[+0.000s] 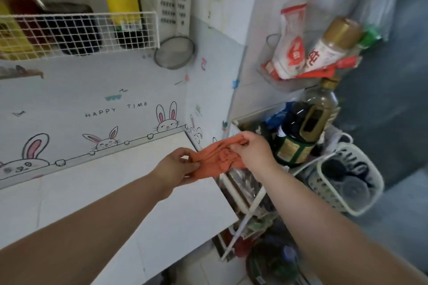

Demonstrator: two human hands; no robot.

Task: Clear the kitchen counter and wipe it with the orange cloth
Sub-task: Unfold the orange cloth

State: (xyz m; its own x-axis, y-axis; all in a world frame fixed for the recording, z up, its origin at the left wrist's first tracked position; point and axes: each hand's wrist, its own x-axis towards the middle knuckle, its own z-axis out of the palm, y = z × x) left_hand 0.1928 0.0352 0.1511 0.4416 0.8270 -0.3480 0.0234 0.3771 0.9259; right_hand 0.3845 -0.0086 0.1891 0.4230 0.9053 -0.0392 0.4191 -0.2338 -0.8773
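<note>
The orange cloth (215, 159) hangs in the air over the right end of the white counter (129, 183), stretched between two hands. The left hand (176, 166) pinches one end with its fingers shut on it. The right hand (254, 150) grips the other end, beside dark bottles (303, 129) on a rack.

Both forearms bare, stretched fwd. Left hand (177, 164) pinches orange cloth (217, 158) w/ thumb & fingers (193, 165); right hand (256, 152), palm down, grips its other end, slightly higher.
</note>
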